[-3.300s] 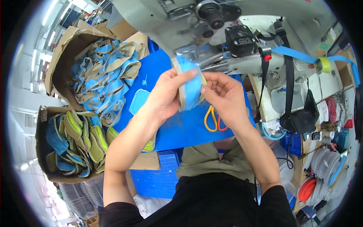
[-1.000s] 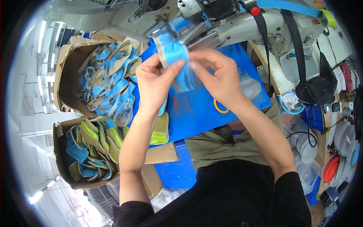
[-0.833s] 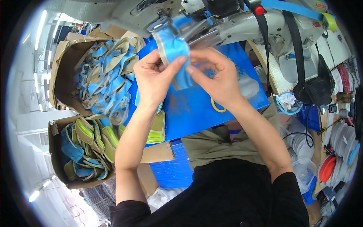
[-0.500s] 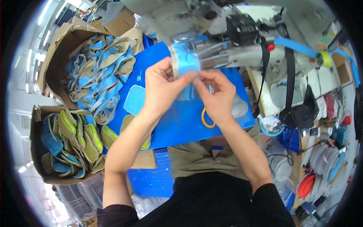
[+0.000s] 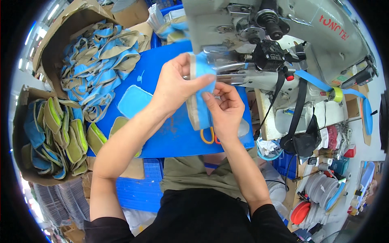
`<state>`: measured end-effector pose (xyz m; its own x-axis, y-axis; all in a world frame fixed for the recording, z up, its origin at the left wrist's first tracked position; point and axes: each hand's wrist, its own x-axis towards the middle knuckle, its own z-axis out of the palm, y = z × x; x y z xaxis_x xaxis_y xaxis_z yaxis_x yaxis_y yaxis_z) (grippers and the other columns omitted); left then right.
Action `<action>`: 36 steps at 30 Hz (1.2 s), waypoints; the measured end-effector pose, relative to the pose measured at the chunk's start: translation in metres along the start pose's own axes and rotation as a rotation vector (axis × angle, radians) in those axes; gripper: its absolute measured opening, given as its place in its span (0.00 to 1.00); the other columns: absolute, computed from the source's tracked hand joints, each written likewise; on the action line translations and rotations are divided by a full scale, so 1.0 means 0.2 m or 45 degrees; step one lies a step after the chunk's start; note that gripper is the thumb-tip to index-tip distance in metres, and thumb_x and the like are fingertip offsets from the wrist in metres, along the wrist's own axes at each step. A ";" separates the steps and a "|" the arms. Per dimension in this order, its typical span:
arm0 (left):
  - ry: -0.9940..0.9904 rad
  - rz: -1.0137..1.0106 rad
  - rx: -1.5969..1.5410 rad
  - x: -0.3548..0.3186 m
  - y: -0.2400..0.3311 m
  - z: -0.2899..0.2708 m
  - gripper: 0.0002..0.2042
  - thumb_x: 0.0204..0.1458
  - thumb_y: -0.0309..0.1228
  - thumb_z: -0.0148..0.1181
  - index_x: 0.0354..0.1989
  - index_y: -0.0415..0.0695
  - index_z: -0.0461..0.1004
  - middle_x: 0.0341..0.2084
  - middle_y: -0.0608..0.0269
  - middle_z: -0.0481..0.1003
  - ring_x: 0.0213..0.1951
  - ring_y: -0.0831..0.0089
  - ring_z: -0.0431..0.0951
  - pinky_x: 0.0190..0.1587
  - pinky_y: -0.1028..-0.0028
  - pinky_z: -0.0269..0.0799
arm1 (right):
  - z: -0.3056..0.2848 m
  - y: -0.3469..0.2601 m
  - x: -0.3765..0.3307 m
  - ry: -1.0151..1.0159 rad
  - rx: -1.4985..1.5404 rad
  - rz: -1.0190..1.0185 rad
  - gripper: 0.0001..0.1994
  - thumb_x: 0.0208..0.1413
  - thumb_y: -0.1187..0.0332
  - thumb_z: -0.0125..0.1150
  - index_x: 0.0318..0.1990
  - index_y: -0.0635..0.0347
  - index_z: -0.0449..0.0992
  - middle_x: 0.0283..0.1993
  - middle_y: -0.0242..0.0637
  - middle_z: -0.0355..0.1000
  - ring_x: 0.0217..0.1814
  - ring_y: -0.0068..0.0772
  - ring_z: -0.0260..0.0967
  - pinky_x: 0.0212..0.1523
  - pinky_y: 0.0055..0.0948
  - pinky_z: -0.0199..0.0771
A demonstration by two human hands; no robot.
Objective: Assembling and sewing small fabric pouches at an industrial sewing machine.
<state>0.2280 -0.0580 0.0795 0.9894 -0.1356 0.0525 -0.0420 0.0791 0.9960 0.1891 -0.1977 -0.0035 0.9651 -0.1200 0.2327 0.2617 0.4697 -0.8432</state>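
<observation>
Olive trousers show below the near edge of a blue tabletop, with a blue plastic crate lower down to the left. Near that edge, scissors with one yellow and one red handle lie just below a blue and beige cloth strip, which both hands hold up over the table. On its left side, the left hand pinches it, thumb flat across the front and fingers behind. At its right edge, the right hand has its thumb against the strip and its fingers curled close; I cannot tell whether they grip it.

Left of the hands, a pale blue pad lies flat, and an olive pad sits partly behind the left forearm. Farther left, one cardboard box spills similar strips, and another holds olive, green and blue pads. Beyond the strip stands a grey sewing machine, its metal arm meeting the upper part of the cloth. Blue ribbon runs along its right side.
</observation>
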 end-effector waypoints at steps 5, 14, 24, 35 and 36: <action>-0.028 0.069 0.092 -0.01 0.00 -0.01 0.21 0.50 0.22 0.74 0.51 0.35 0.74 0.39 0.59 0.85 0.41 0.79 0.83 0.46 0.75 0.79 | -0.05 0.00 0.00 -0.067 -0.045 0.026 0.14 0.60 0.82 0.70 0.52 0.68 0.78 0.45 0.31 0.75 0.43 0.16 0.73 0.42 0.17 0.77; 0.012 0.131 0.086 0.00 0.00 0.00 0.22 0.49 0.22 0.75 0.51 0.34 0.72 0.41 0.57 0.84 0.42 0.75 0.84 0.46 0.73 0.80 | 0.00 -0.13 -0.02 -0.009 0.011 0.220 0.12 0.61 0.79 0.70 0.51 0.68 0.79 0.42 0.34 0.81 0.42 0.16 0.76 0.43 0.19 0.78; 0.049 -0.112 -0.153 0.07 0.00 -0.03 0.19 0.54 0.25 0.69 0.52 0.35 0.72 0.37 0.60 0.83 0.35 0.75 0.83 0.34 0.74 0.78 | -0.04 -0.22 -0.02 -0.087 0.154 0.443 0.16 0.64 0.73 0.69 0.57 0.69 0.79 0.45 0.39 0.83 0.42 0.21 0.79 0.47 0.22 0.81; 0.119 -0.195 -0.195 0.11 0.03 -0.05 0.22 0.54 0.26 0.67 0.56 0.33 0.70 0.40 0.58 0.81 0.36 0.70 0.84 0.32 0.69 0.82 | -0.01 -0.26 -0.04 -0.080 0.316 0.518 0.15 0.65 0.75 0.66 0.57 0.71 0.77 0.46 0.42 0.83 0.45 0.24 0.81 0.48 0.26 0.83; 0.133 -0.194 -0.198 0.11 0.03 -0.04 0.24 0.54 0.26 0.67 0.58 0.33 0.69 0.42 0.57 0.81 0.38 0.68 0.84 0.34 0.67 0.83 | -0.01 -0.27 -0.04 -0.078 0.308 0.518 0.15 0.65 0.75 0.66 0.57 0.71 0.77 0.46 0.41 0.83 0.44 0.24 0.80 0.48 0.26 0.83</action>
<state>0.2504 -0.0521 0.0868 0.9920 -0.0551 -0.1134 0.1228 0.2179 0.9682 0.1672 -0.2240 0.0388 0.9847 0.1640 -0.0589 -0.1538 0.6589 -0.7363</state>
